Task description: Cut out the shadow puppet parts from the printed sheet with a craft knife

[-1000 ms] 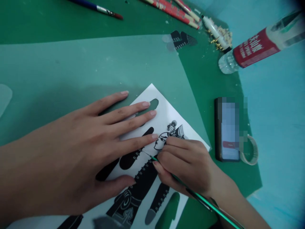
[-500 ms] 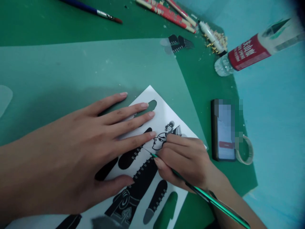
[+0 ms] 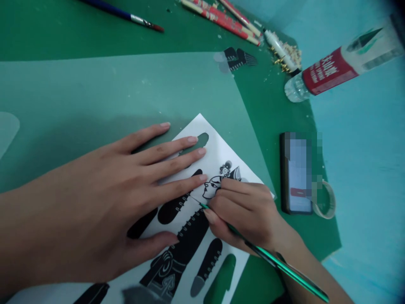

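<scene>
My left hand [image 3: 142, 181] lies flat with fingers spread on a white paper sheet [image 3: 218, 139], which is printed with black puppet-like shapes and has cut-out openings. Between the thumb and fingers of my right hand [image 3: 243, 211] is a slim green pen-like tool [image 3: 284, 268] with a thin tip. That tip touches or hovers just above the paper beside a black body shape [image 3: 193, 232]; which of the two, I cannot tell. A printed face in profile [image 3: 210, 188] is partly covered by my right knuckles. Dark limb shapes [image 3: 207, 261] surround the body.
Beneath the paper is a translucent sheet [image 3: 95, 84] on a green table [image 3: 262, 101]. Small black cut pieces [image 3: 238, 58] lie at its corner. A phone [image 3: 299, 173], tape ring [image 3: 330, 202], water bottle [image 3: 332, 71], marker [image 3: 281, 50], red-patterned sticks [image 3: 221, 21] and paintbrush [image 3: 139, 19] lie around.
Almost nothing differs. The whole view has shifted by a few pixels, while both hands and the green tool keep their places on the paper.
</scene>
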`<state>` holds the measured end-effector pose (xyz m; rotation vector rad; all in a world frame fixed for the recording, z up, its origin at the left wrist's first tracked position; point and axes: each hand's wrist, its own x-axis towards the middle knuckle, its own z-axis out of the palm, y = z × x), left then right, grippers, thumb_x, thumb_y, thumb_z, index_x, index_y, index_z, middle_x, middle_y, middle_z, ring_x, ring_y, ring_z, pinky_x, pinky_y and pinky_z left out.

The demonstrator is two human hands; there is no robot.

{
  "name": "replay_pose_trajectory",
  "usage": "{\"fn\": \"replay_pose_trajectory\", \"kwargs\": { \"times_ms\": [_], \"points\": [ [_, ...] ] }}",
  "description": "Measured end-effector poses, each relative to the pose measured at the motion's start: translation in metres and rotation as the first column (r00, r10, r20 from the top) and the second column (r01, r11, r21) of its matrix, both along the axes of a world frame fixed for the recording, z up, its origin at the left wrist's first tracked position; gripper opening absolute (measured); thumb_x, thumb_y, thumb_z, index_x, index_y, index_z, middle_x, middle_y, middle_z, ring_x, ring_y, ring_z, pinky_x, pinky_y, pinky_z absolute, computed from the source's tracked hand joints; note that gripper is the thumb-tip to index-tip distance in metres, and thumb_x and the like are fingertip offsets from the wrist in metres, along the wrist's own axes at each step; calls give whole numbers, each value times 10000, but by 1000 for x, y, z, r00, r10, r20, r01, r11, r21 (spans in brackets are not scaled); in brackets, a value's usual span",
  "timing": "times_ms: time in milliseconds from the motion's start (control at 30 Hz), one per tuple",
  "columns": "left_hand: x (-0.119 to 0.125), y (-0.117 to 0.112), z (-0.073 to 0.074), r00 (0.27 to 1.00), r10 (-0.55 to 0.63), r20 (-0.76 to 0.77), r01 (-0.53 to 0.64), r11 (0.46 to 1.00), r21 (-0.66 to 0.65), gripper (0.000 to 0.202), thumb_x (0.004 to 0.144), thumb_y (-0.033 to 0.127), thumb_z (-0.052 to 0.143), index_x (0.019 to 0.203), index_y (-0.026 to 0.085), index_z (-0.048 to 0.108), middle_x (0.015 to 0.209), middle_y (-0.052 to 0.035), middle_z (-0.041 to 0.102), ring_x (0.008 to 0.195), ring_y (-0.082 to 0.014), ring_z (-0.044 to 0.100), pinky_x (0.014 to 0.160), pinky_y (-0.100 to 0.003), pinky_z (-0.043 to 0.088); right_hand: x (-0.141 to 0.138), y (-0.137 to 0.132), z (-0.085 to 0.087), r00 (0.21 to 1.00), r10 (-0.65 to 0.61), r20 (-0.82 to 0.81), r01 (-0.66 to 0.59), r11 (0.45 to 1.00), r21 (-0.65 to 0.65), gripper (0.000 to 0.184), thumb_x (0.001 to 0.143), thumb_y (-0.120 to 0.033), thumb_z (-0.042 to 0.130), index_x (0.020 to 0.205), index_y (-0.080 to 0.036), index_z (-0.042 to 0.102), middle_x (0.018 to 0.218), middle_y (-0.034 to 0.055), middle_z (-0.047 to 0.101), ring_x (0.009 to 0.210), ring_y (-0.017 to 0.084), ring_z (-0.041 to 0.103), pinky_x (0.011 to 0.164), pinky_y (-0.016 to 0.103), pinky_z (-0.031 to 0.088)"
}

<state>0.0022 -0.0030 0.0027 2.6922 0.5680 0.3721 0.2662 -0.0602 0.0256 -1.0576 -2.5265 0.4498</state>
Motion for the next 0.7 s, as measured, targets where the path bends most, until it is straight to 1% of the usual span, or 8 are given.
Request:
{"fn": "replay_pose_trajectory", "kwargs": {
  "times_ms": [67, 133, 233, 367, 533, 700],
  "points": [
    [1, 0, 0, 1000, 1, -5, -1, 1000, -1, 750, 1005, 719, 526, 1646, 341, 438, 1752, 59, 378, 1662, -260, 275, 1403, -446, 33, 0, -1, -2, 1000, -6, -28, 6, 1000, 16, 361, 1079, -170, 504, 723, -228, 523, 626, -17, 539, 598, 165, 475, 552, 322, 333],
    [2, 0, -1, 1000, 2, -1, -2, 1000, -1, 752, 1005, 720, 525, 1651, 346, 428, 1754, 60, 375, 1661, -256, 279, 1405, -446, 36, 0, -1, -3, 1000, -5, -21, 5, 1000, 8, 357, 1080, -171, 507, 728, -225, 523, 632, -16, 537, 605, 165, 478, 554, 323, 329],
    [2, 1, -1, 1000, 2, 7, -2, 1000, -12, 747, 1004, 713, 532, 1650, 352, 429, 1749, 63, 385, 1648, -276, 313, 1406, -458, 49, 0, -1, -3, 1000, 2, -19, -1, 1000, 7, 356, 1078, -169, 519, 727, -222, 518, 632, -17, 529, 610, 162, 474, 559, 320, 329],
    [1, 1, 0, 1000, 2, 11, -2, 1000, -9, 737, 1007, 700, 536, 1639, 331, 451, 1757, 45, 373, 1650, -279, 308, 1411, -449, 35, 0, 0, 1, 1000, 6, 0, -6, 1000, 2, 368, 1080, -160, 516, 718, -223, 513, 629, -19, 533, 613, 157, 467, 563, 311, 343],
    [0, 1, 1, 1000, 3, -7, -3, 1000, -30, 735, 1010, 699, 534, 1645, 342, 435, 1752, 67, 383, 1635, -302, 341, 1412, -473, 48, -1, 2, 8, 998, 13, 68, -11, 1000, -29, 373, 1070, -137, 527, 707, -219, 521, 633, -18, 548, 622, 153, 487, 575, 305, 368],
    [-1, 0, -1, 1000, 6, 19, -6, 1000, 18, 759, 1005, 723, 512, 1651, 335, 430, 1773, 53, 334, 1656, -269, 294, 1408, -458, 37, -1, 2, 10, 997, 16, 73, -14, 1000, -28, 382, 1074, -139, 525, 700, -220, 523, 632, -20, 545, 618, 152, 472, 571, 303, 361]
  ]
}}
